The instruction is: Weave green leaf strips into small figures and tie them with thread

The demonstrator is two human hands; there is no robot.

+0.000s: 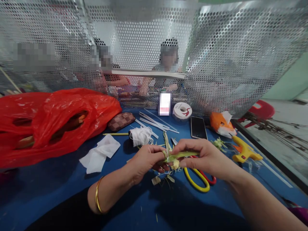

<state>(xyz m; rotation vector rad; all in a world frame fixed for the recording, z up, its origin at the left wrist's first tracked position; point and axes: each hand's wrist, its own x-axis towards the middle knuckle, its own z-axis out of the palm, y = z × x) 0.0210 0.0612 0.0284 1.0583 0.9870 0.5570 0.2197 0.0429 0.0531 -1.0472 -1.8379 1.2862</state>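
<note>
Nearest you, the blue tabletop (130, 208) carries a few thin slivers (157, 218). Your left hand (149, 159) pinches one end of a green strip (185, 155) between thumb and fingers; your right hand (204, 157) pinches it farther along, so it sits between both, over the middle of the table. Loose strands stick out and a pale yellow bit (175, 164) shows beneath, so it looks partly worked, its ends left untidied. Pale scraps (156, 180) lie under it, and scissors (196, 184) rest just below your right hand. Farther left are a crumpled tissue (99, 154), a spool of white thread (141, 136) and a red plastic bag (57, 106); farther right, a yellow glue gun (245, 150) and a dark phone (199, 127). White sticks (156, 123) and a white roll (182, 110) lie beyond. At the far edge rises a perforated sheet (139, 35), with people (166, 75) showing through; a red stool (262, 110) stands far right.
</note>
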